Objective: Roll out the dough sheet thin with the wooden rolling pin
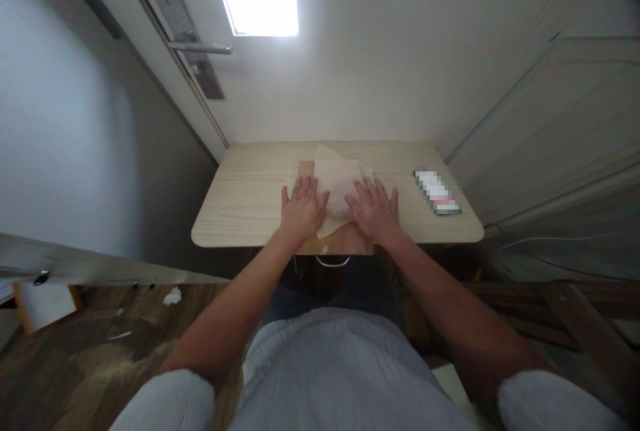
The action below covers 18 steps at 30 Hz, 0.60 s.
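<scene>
In the view from my head, I have both hands palm down on a pale thin sheet (pixel 339 181), which lies rumpled over a brown wooden board (pixel 345 242) around the middle of a light wood-grain table (pixel 245 194). My left hand (pixel 303 207) rests across the left edge of the sheet and the board, fingers wide apart, the thumb pointing right. My right hand (pixel 374 207) lies at the right side of the sheet, its fingers spread too, the thumb toward my left; neither hand closes around anything. One corner of the sheet points to the far side, and the near end of the board shows bare, reaching slightly past the table's near edge, with a curved metal handle (pixel 333 264) just on the near side of it. To the right on the table, well apart from my hands, lies a flat phone-like object (pixel 436 192), its surface pixelated. The far edge of the table meets a pale door (pixel 360 84) with a lever handle (pixel 203 48) at far left. On the floor (pixel 75 357) at near left is a crumpled white scrap (pixel 173 296).
</scene>
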Available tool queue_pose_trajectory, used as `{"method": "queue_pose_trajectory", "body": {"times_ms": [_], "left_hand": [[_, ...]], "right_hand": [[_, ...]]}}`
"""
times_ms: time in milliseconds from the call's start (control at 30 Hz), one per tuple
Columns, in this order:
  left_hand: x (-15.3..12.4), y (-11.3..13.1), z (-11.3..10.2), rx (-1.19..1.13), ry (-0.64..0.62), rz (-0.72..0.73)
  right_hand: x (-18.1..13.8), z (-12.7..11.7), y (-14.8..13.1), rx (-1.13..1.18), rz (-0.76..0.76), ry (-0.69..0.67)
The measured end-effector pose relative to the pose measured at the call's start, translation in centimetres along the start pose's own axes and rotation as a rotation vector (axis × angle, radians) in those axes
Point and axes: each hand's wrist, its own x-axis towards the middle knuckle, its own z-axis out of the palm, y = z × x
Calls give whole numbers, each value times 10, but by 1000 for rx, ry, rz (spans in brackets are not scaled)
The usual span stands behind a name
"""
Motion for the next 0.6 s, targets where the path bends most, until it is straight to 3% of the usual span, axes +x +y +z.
{"method": "queue_pose_trajectory", "body": {"times_ms": [167,300,467,600], "left_hand": [[48,-7,9,-10,58,-17],[65,-12,23,-23,12,-38],[59,-14,26,-30,-112,-31],[32,-9,23,-21,-61,9]], "right_hand": [[42,5,-1,-52,75,-77],[58,9,-1,-78,132,-137],[46,10,-1,-67,152,-141],[15,6,-5,-71,109,-70]]}}
